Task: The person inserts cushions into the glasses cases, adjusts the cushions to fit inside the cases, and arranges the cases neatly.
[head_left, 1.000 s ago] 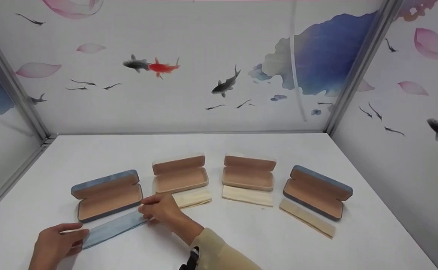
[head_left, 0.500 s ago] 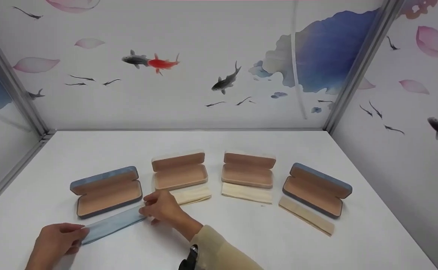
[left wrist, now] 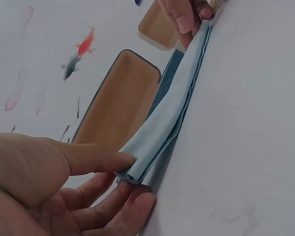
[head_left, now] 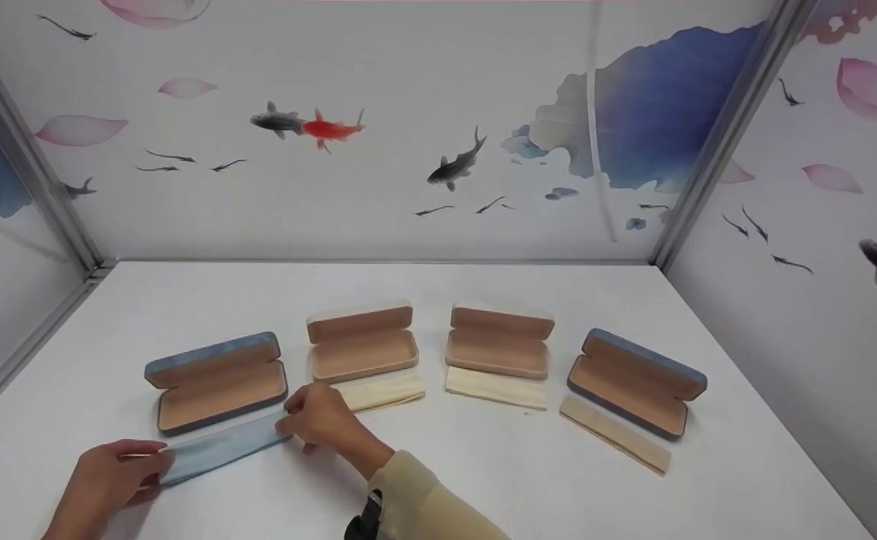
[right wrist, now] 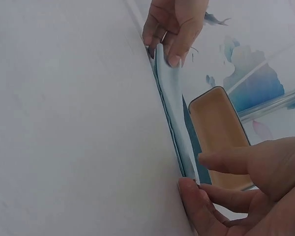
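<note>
Over that last second hardly anything had changed. My left hand [head_left: 104,480] kept its pinch on the near-left end of the folded blue cloth [head_left: 220,450], thumb on top and fingers beneath, and my right hand [head_left: 325,416] kept hold of the other end at its corner, one finger stretched out beyond the grip. The cloth had shifted slightly at most. I took that to mean I was busy with a small adjustment, probably squaring up the fold, rather than carrying it anywhere.

The cloth was drawn out lengthwise just in front of the leftmost case [head_left: 220,397], outside it, while that case stood open with its lid up. Layers showed at the cloth's left end. I couldn't tell whether its whole length touched the table [head_left: 573,495]. Beyond my right hand, a cream cloth [head_left: 385,391] lay before an open pale case [head_left: 363,358].
</note>
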`<state>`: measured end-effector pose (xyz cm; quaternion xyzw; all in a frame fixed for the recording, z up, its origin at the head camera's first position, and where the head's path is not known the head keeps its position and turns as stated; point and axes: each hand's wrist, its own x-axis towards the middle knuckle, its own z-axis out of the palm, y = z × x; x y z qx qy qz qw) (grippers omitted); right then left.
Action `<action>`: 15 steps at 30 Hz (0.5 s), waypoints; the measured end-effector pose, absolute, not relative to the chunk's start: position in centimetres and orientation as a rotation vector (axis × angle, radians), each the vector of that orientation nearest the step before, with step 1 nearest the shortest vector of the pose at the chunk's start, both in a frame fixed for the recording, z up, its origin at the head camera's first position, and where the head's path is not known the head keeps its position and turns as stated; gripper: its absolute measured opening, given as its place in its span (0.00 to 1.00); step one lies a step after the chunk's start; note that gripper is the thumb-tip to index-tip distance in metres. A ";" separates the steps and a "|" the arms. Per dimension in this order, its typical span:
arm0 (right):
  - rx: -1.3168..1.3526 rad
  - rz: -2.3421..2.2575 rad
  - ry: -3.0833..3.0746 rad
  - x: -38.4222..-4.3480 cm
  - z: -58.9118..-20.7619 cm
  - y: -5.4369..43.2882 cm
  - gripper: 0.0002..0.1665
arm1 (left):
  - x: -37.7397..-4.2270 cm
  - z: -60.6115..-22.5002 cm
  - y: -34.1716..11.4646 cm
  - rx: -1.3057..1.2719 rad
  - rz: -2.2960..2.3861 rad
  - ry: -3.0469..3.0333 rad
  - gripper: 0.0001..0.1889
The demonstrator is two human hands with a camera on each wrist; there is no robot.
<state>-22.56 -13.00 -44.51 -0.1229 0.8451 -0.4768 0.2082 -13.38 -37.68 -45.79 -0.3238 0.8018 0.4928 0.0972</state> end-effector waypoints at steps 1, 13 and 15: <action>-0.348 -1.317 2.363 -22.6 -44.6 -13.0 0.10 | -13.3 -45.8 -37.7 -0.958 1.478 2.364 0.28; -0.468 -1.225 2.453 -22.8 -44.3 -13.2 0.05 | -13.0 -45.4 -38.1 -0.919 1.572 2.333 0.30; -0.451 -1.235 2.456 -22.8 -44.2 -13.3 0.06 | -12.8 -45.0 -38.0 -0.900 1.611 2.316 0.32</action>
